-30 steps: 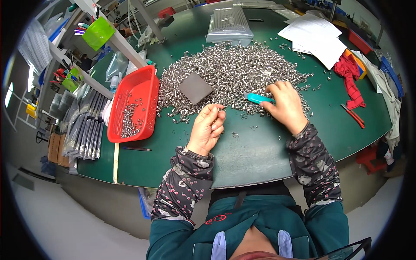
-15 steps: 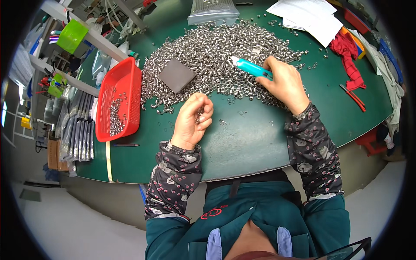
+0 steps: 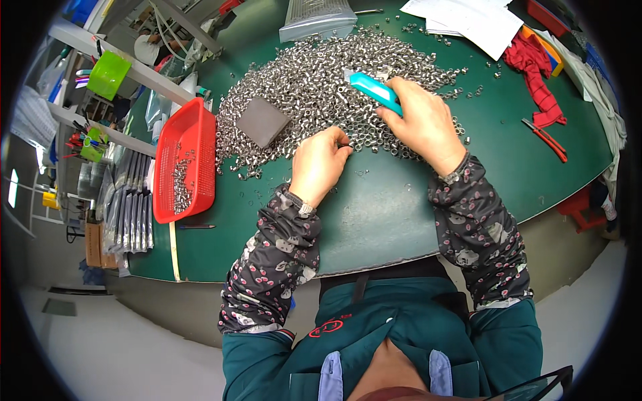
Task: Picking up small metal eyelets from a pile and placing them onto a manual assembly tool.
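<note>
The left hand (image 3: 319, 162) pinches what looks like one nut at the edge of the nut pile (image 3: 321, 87); the right hand (image 3: 422, 123) grips a teal cutter (image 3: 374, 90) over the pile. A sweep could scatter nuts off the table (image 3: 374, 214).

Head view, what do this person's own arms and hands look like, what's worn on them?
Both hands, left hand and right hand, are bare, no gloves. The forearms wear dark sleeve covers with a small pink pattern and elastic cuffs, over a teal jacket.
</note>
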The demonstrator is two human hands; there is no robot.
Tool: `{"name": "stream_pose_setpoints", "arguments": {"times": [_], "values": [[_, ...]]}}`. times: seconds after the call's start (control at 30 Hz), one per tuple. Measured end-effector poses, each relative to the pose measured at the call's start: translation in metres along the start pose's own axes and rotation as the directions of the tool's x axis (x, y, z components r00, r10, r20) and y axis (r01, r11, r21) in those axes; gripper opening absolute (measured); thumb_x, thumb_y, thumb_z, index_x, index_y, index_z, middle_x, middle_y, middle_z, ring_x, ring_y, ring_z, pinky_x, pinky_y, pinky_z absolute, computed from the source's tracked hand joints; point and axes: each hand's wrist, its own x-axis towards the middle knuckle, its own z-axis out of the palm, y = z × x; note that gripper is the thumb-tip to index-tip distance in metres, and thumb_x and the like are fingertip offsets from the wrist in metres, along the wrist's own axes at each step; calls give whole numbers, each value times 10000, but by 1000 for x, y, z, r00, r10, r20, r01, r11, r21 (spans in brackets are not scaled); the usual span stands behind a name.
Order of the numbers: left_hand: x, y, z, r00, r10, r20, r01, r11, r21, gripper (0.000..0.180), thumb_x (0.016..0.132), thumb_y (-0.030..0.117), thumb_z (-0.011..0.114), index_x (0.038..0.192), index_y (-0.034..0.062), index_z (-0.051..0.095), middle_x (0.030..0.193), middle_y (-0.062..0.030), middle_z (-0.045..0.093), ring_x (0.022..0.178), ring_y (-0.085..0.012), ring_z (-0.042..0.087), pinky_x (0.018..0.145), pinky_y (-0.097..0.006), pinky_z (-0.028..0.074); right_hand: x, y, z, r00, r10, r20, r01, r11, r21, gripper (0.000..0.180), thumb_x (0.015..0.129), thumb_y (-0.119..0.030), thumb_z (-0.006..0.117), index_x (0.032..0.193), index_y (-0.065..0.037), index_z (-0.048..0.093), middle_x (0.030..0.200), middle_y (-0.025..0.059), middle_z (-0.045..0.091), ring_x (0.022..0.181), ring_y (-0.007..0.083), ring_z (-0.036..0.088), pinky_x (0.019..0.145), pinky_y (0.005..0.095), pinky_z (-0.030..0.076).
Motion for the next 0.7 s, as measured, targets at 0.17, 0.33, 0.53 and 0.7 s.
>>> {"name": "stream_pose_setpoints", "arguments": {"times": [0.17,0.33,0.53,0.7], "values": [[2,-1,5,1000,29,8,-30,994,107,128,667,137,617,760,58,578,624,-95,560,589,-243,547,555,-344,423,0,-2,1,998,-57,-21,57,998,-4,236,699,-190,592,835,-42,469,751,129,532,693,313,545,595,398,434],[4,-1,1,996,-47,76,42,996,73,117,681,135,610,752,53,565,632,-99,569,580,-233,565,567,-335,436,-1,-3,0,996,-86,-33,85,996,-12,202,699,-165,580,785,-31,456,715,136,532,667,310,555,589,405,447],[-10,-10,-26,918,-176,356,397,375,-838,92,774,109,570,809,47,513,577,68,416,425,-8,293,361,-158,214,-4,-10,7,987,-28,161,-10,973,231,264,674,-198,631,829,-33,496,701,140,537,655,302,543,558,360,412],[-23,-31,-18,891,-11,453,453,-12,-891,39,803,90,527,827,69,506,596,70,395,409,-3,256,340,-142,185,-17,-34,17,968,-110,225,-53,789,613,297,649,-162,661,877,-37,517,687,133,554,637,267,564,569,320,424]]}}
